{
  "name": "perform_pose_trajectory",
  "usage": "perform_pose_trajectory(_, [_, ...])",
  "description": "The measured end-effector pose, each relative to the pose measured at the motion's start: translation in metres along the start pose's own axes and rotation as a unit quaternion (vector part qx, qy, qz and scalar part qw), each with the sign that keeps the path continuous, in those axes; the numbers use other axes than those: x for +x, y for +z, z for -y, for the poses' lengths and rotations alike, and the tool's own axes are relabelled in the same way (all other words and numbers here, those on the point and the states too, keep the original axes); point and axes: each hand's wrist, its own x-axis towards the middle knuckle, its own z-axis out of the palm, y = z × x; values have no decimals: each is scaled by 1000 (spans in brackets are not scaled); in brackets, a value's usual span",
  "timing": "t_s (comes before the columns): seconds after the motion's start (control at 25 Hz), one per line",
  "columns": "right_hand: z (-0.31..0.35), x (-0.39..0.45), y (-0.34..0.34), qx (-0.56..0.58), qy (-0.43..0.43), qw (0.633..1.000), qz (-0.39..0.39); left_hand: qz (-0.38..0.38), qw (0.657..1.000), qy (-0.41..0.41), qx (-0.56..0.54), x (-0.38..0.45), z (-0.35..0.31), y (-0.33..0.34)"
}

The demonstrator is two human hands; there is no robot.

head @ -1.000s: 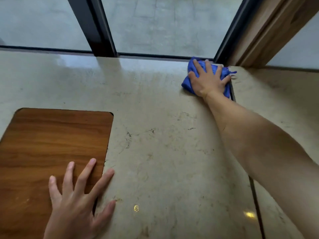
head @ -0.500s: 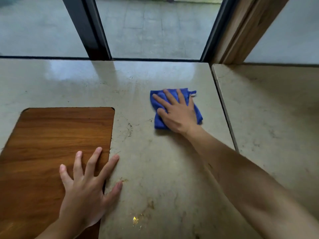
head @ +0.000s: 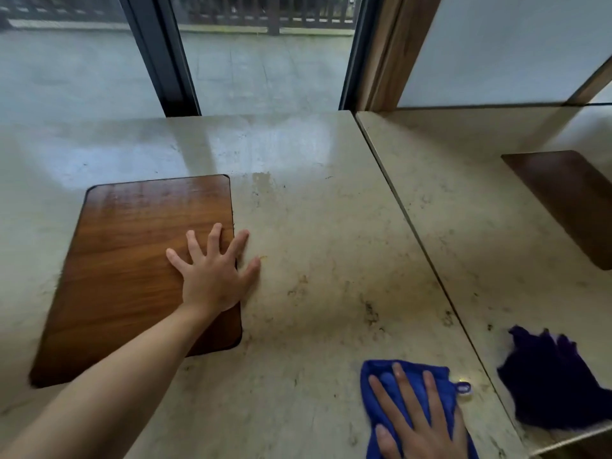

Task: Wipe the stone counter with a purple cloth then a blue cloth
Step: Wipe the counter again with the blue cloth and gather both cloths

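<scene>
The beige stone counter (head: 324, 246) fills most of the view. A folded blue cloth (head: 374, 392) lies flat on it near the front edge at the lower right. My right hand (head: 417, 422) presses on the blue cloth with straight, spread fingers. My left hand (head: 213, 276) rests flat with spread fingers across the right edge of a wooden inlay (head: 132, 266), fingertips partly on the stone. A crumpled dark purple cloth (head: 549, 385) lies on the adjoining stone slab at the far right, apart from both hands.
A seam (head: 414, 233) separates the main slab from the right slab, which holds a second wooden inlay (head: 569, 203). Glass panes with a dark frame post (head: 162, 58) and a wooden frame (head: 387, 51) close off the far side.
My right hand has dragged the blue cloth from the far right corner toward me to the front edge. The view has shifted, bringing the purple cloth into sight. My left hand stays planted.
</scene>
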Motion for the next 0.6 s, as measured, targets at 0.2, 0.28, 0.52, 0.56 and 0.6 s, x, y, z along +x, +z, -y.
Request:
perform_pose_trajectory(0.2, [52,13,17,-45,-66,996,28,-9,1000,10,10,-3,-3,-3])
perform_pose_trajectory(0.28, [68,45,16,2,-40,999,25,-5,1000,16,9,-3,-2,-4])
perform_pose_trajectory(0.52, [88,288,-6,44,8,999,3,26,999,12,18,-3,0,3])
perform_pose_trajectory(0.56, [91,340,-8,50,13,999,9,35,999,10,16,-1,0,4])
perform_pose_trajectory(0.6, [95,390,-9,60,17,998,20,39,999,8,13,2,0,4])
